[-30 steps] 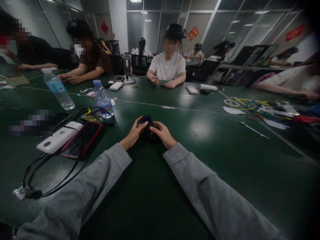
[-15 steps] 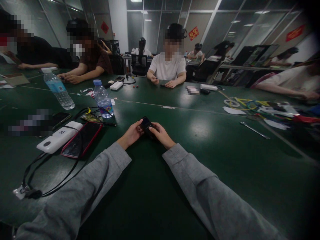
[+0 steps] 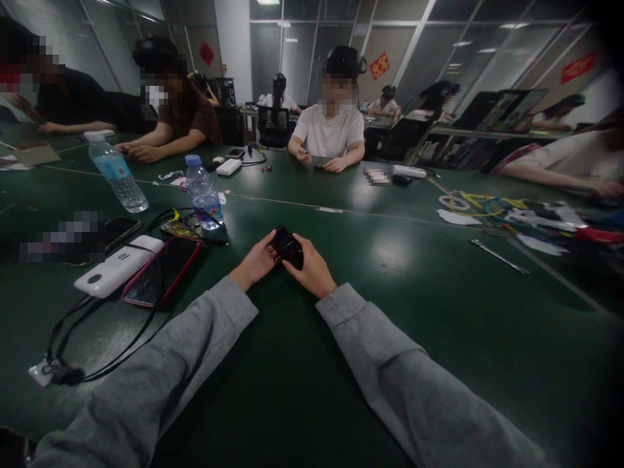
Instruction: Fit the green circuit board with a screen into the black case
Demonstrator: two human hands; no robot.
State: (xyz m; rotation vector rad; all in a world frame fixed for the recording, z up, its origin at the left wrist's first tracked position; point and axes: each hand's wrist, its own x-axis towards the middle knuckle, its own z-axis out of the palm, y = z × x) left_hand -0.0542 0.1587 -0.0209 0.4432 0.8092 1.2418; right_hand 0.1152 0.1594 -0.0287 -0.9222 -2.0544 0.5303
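Observation:
Both my hands meet over the dark green table [image 3: 390,312], in grey sleeves. My left hand [image 3: 256,263] and my right hand [image 3: 312,270] are closed together around a small black device [image 3: 287,246], held just above the tabletop. The left fingers pinch its near end; the right fingers wrap its far side. What the device is I cannot make out.
To my left lie a red-edged phone [image 3: 163,270], a white power bank [image 3: 117,266], black cables [image 3: 82,351] and two water bottles [image 3: 205,195] [image 3: 117,175]. A metal tool [image 3: 497,255] and coloured clutter [image 3: 511,211] sit at right. Several people sit around the table.
The device has tilted and turned in my hands. My right hand has closed further over it. Both hands stay in the same spot.

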